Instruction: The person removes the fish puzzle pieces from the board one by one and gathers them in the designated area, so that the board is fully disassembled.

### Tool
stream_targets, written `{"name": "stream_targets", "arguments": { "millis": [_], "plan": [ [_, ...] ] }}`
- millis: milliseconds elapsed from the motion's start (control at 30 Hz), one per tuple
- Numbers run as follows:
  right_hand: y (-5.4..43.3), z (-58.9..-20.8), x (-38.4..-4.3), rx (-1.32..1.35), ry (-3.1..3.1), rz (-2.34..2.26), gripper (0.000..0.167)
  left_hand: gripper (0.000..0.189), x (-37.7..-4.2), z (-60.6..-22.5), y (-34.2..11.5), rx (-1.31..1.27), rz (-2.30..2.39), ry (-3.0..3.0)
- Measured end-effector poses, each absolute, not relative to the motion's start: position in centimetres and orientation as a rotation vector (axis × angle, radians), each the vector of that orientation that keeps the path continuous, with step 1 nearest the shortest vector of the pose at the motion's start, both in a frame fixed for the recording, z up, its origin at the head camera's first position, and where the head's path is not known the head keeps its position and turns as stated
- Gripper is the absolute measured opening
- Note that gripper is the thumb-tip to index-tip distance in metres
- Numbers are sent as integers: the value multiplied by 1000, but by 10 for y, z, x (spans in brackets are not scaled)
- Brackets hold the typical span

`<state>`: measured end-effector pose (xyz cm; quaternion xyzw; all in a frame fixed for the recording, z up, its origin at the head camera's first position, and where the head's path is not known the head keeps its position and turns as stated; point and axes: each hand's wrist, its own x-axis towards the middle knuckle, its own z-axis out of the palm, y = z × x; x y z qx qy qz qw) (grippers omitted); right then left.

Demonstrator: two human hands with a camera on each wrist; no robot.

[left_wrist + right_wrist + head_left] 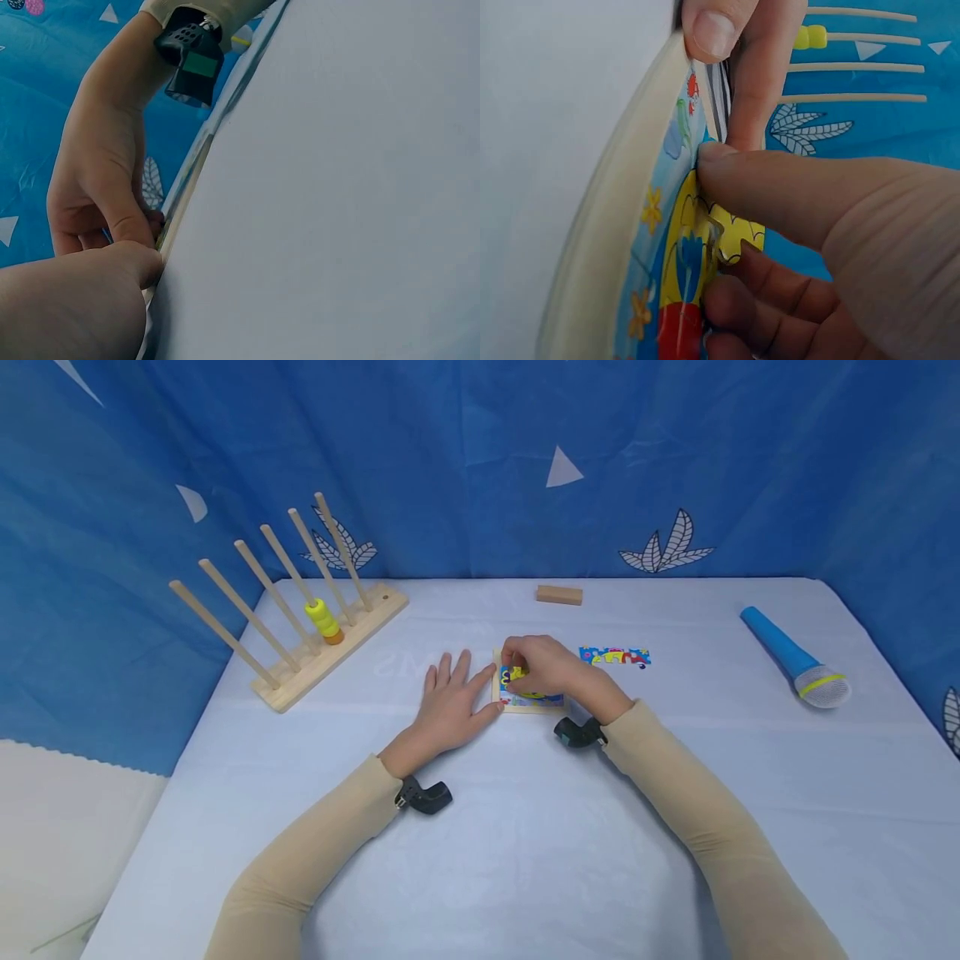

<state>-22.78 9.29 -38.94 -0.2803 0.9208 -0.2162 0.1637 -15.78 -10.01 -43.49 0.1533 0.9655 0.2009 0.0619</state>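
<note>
A small jigsaw puzzle (pixel 553 701) with a sea picture lies in a shallow wooden tray (pixel 517 710) at mid-table. My right hand (pixel 553 667) is over it, pinching a yellow puzzle piece (pixel 741 234) between thumb and fingers. In the right wrist view that piece stands tilted against the picture, with a yellow and red figure (pixel 679 300) beside it. My left hand (pixel 447 708) rests on the table with fingers spread, thumb and index fingertips at the tray's left edge. To the right lie joined-looking puzzle pieces (pixel 615 657) in a strip.
A wooden peg rack (pixel 330 664) stands at the left, with yellow beads (pixel 322 617) and an orange one (pixel 334 637) on one rod. A wooden block (pixel 558 595) lies near the back edge. A blue toy microphone (pixel 783 647) lies at the right.
</note>
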Motion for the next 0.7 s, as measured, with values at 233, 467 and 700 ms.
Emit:
{"name": "stream_targets", "arguments": {
  "millis": [233, 467, 700],
  "plan": [
    [90, -387, -223, -832, 2610, -606, 24, 66, -157, -435, -101, 475, 620, 2923],
    [95, -387, -225, -893, 2559, -652, 20, 66, -156, -432, -100, 473, 615, 2917],
    [99, -385, -228, -857, 2523, -711, 16, 66, -155, -433, -101, 476, 620, 2919]
  ]
}}
